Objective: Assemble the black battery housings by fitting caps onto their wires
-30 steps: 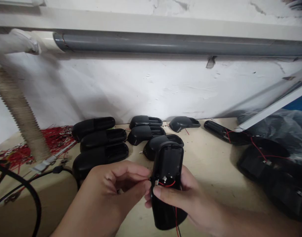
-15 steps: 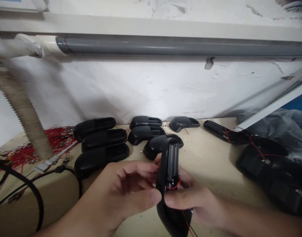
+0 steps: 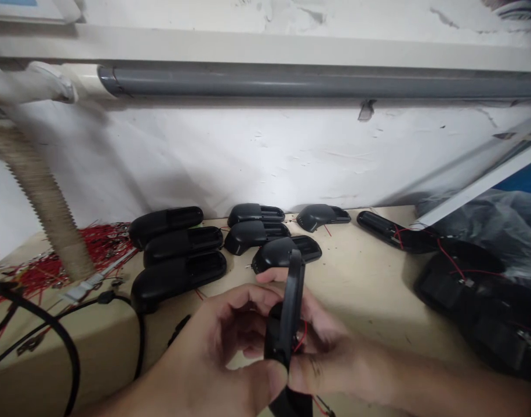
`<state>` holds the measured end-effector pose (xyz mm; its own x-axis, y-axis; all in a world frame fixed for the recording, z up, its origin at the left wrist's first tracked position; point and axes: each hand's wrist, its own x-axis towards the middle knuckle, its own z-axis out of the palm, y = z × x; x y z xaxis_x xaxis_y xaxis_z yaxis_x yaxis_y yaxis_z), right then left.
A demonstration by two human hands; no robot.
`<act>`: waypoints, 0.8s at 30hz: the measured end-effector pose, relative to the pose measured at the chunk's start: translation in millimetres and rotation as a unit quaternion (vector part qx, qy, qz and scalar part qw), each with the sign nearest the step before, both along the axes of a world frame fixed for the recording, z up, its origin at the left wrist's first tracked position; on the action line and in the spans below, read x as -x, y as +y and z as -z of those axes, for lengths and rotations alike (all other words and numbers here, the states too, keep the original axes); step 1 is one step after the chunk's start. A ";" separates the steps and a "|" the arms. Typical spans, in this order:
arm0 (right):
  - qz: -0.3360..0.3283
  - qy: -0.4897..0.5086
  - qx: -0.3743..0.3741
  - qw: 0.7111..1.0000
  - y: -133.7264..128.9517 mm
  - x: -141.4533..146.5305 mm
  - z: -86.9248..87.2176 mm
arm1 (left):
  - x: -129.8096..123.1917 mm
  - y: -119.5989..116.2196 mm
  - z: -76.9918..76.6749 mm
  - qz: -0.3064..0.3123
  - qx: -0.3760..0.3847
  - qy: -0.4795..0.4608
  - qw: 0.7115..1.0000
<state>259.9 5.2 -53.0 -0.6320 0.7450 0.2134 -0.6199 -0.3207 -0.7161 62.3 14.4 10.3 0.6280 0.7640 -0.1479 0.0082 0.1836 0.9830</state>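
Observation:
Both my hands grip one black plastic housing [image 3: 293, 295], held upright on edge above the table. My left hand [image 3: 235, 341] curls round its left side, the thumb pressed against the lower part. From the right, my right hand [image 3: 330, 353] closes on it, its thumb beside the left one. A red wire [image 3: 302, 337] loops out of the housing near my right thumb, and more thin wire trails below. The inner face of the housing is turned mostly out of sight. Just beyond stands a similar black housing [image 3: 283, 253] on the table.
Several matching black housings [image 3: 174, 278] lie in groups at the back and left. More wired black parts [image 3: 461, 289] sit at the right by clear plastic wrap [image 3: 487, 231]. Red wires [image 3: 100, 249] are heaped around a ribbed hose [image 3: 43, 197]. A black cable [image 3: 69, 353] curves at the left.
The housing has been turned in my hands, so its slotted inner face now shows edge-on. Both hands have shifted slightly lower with it.

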 end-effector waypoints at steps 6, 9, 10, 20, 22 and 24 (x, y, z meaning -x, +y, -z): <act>-0.030 0.020 0.068 0.997 -7.0 -2.8 -5.0 | -9.1 -1.7 -11.2 -0.024 -0.015 0.046 0.999; -0.011 0.024 0.055 0.998 -9.5 1.9 -4.3 | -13.7 -3.8 -12.2 -0.036 -0.016 0.052 0.998; 0.001 0.020 0.056 0.998 -10.3 4.0 -3.9 | -14.3 -4.5 -11.7 -0.034 -0.013 0.055 0.998; 0.023 -0.053 0.092 0.994 -12.5 4.4 -2.7 | -6.9 -7.5 5.8 -0.034 -0.021 -0.007 0.999; 0.021 -0.061 0.096 0.993 -12.4 3.3 -1.5 | -7.4 -7.2 7.2 -0.026 -0.019 -0.012 0.999; 0.028 -0.060 0.090 0.994 -12.4 3.5 0.1 | -8.5 -6.8 7.3 -0.031 -0.004 -0.014 0.999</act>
<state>256.4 -7.3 -53.2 -0.6017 0.7987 -0.0014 -0.5534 -0.4181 -0.7204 70.8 7.6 3.0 0.5829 0.8028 -0.1254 -0.0297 0.1753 0.9841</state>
